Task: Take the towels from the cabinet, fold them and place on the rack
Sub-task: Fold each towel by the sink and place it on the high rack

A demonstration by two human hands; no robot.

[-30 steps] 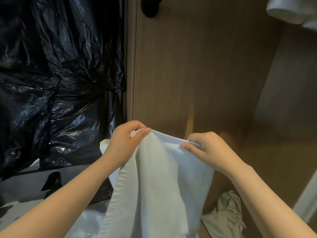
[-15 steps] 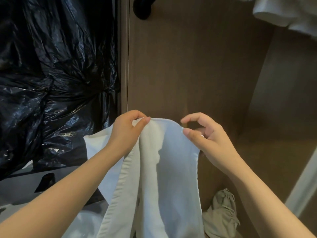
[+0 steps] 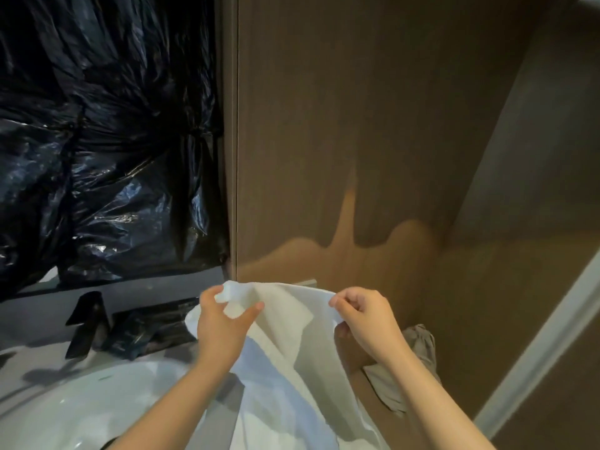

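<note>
Nearest, one white towel [image 3: 285, 368], hanging in loose folds between two bare forearms, its lower part running out of the bottom of the view. One left hand [image 3: 224, 323], grip clamped on the towel's upper edge, thumb in front and fingers curled over the bunched hem. One right hand [image 3: 365, 319], grip likewise pinched on the same upper edge, further right; the edge spans between the two hands. One glossy white basin [image 3: 74, 407], low at the left. One crumpled greyish cloth [image 3: 422, 349], behind the right wrist, low in the cabinet. One grey bench [image 3: 29, 323], carrying one black angular fixture [image 3: 86, 323], kind unclear. One expanse of black plastic sheeting [image 3: 97, 141], beyond the bench. One brown wood-grain cabinet panel [image 3: 341, 108], farthest.
</note>
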